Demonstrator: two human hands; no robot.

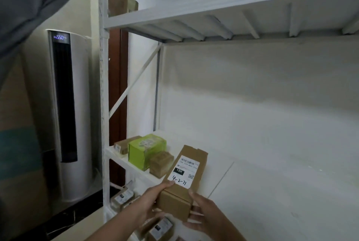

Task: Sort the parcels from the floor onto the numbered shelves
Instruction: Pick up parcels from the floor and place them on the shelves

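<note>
A long brown cardboard parcel (184,178) with a white label hand-marked "4-2-71" points away from me over the white shelf (272,192). Both hands hold its near end. My left hand (149,202) grips the left side, thumb lying on top by the label. My right hand (204,215) cups the right side from below, thumb on the top edge. On the same shelf, at its left end, stand a green box (145,150), a small brown box (160,164) and a flat brown box (124,145).
Another white shelf board (213,17) runs overhead with a brown parcel (126,4) at its left end. Several labelled parcels (161,229) lie on the shelf below. A tall white air conditioner (68,104) stands left of the rack upright (104,104).
</note>
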